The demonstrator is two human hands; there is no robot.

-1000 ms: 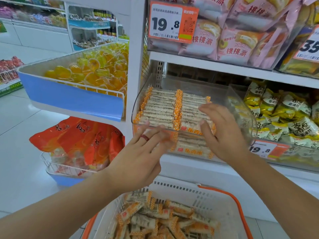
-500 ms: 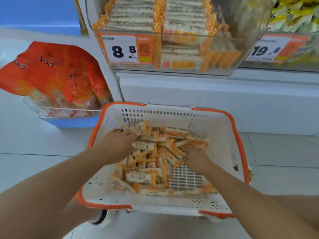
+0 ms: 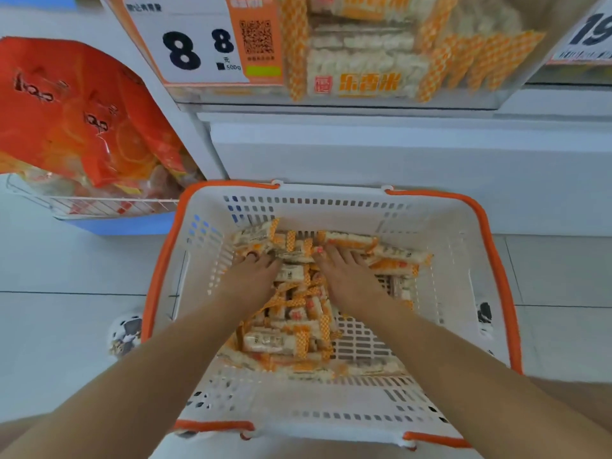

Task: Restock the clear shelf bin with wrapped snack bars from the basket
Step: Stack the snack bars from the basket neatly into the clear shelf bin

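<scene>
Fingers [image 3: 255,258] of left hand [image 3: 251,279] and right hand [image 3: 344,276] dig curled into heaped orange-white wrapped snack bars [image 3: 284,339] inside white perforated orange-rimmed plastic basket [image 3: 331,207], grip unclear, below clear plastic shelf bin [image 3: 364,94].

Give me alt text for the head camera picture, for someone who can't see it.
Both hands, the left hand and the right hand, reach into a white basket among wrapped snack bars. Above, the clear shelf bin holds stacked bars behind a price tag.
</scene>
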